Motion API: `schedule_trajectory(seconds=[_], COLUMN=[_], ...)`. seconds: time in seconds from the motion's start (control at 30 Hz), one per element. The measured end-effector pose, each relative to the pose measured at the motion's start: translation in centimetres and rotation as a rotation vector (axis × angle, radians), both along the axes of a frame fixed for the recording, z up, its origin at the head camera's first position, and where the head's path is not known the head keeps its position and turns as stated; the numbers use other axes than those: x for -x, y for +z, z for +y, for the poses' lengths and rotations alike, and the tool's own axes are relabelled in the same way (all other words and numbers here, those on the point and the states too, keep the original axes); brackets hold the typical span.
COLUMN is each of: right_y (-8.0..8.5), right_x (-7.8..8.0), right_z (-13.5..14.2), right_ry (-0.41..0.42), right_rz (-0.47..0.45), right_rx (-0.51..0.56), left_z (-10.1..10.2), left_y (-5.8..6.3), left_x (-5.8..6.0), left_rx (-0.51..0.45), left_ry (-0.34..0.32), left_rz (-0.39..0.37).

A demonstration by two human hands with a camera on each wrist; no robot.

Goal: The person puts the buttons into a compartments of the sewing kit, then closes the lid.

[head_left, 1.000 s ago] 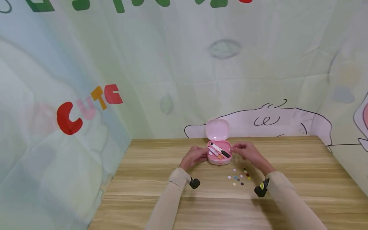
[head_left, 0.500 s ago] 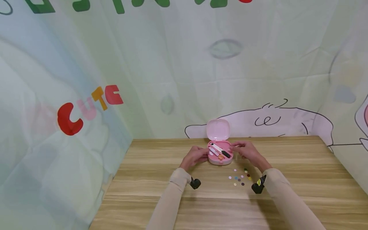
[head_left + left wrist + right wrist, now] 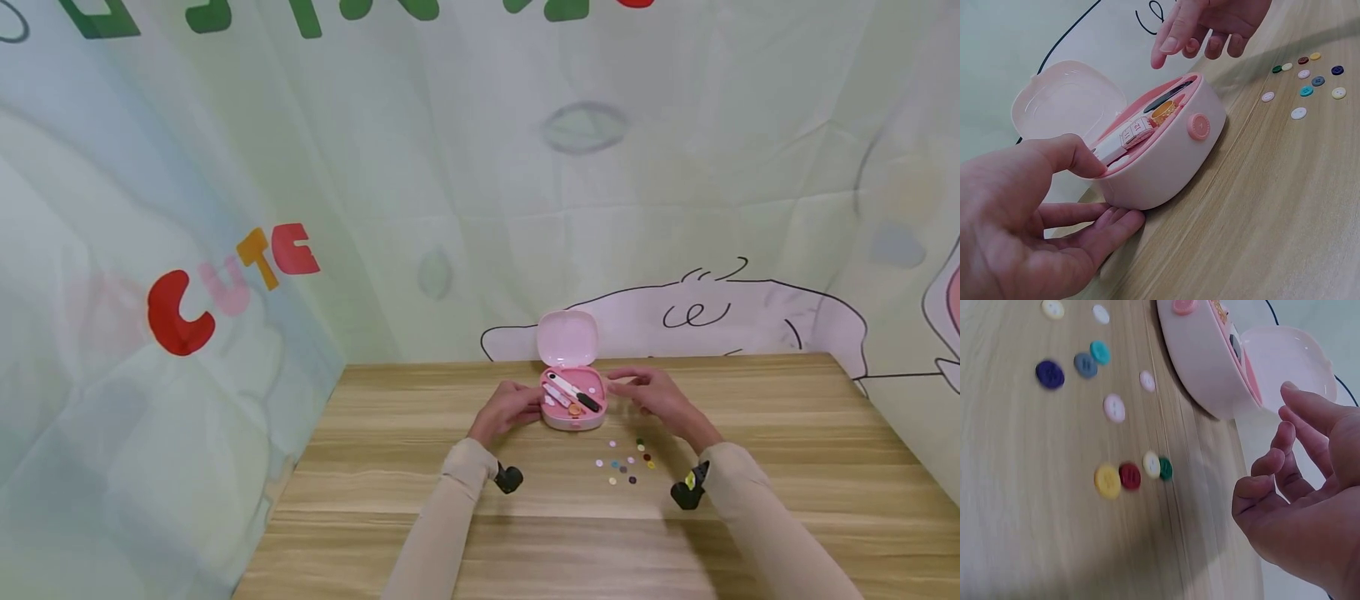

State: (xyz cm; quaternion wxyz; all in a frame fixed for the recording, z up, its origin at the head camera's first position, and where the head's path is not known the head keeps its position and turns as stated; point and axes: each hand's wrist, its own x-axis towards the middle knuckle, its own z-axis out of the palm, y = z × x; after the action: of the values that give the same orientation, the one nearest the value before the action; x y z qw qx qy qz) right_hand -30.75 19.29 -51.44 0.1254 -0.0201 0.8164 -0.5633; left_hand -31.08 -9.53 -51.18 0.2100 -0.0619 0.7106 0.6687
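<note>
A pink sewing box (image 3: 573, 423) stands at the back of the table, its lid (image 3: 567, 337) raised. My left hand (image 3: 504, 410) grips its left side; in the left wrist view the thumb presses the rim and the fingers lie low against the wall. Inside are a white tool with a black handle (image 3: 588, 402), a rolled tape measure (image 3: 1137, 129) and a gold thimble (image 3: 1163, 112). A small pale button (image 3: 592, 390) lies in the right part of the box. Just off the right rim, my right hand (image 3: 652, 396) has loosely bent fingers and holds nothing.
Several loose buttons in mixed colours, among them a yellow button (image 3: 1108, 481) and a dark blue button (image 3: 1050, 374), lie on the wooden table (image 3: 390, 483) in front of the box. A printed cloth (image 3: 420, 167) hangs close behind the table edge.
My right hand's fingertips have come out of the box and drawn slightly right, letting go of the pale button, which now shows inside. My left hand keeps its grip.
</note>
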Motion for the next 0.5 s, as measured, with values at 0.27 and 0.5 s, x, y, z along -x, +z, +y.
schedule_trajectory(seconds=[0.27, 0.5], right_y=[0.4, 0.3], right_x=[-1.1, -2.6], right_z=[2.0, 3.6], right_ry=[0.128, 0.255], right_rz=[0.112, 0.160], right_rx=[-0.114, -0.213], left_z=[0.0, 0.1], left_y=[0.0, 0.1], left_x=[0.0, 0.1], left_rx=[0.006, 0.010], left_ry=[0.000, 0.002], left_rz=[-0.011, -0.006])
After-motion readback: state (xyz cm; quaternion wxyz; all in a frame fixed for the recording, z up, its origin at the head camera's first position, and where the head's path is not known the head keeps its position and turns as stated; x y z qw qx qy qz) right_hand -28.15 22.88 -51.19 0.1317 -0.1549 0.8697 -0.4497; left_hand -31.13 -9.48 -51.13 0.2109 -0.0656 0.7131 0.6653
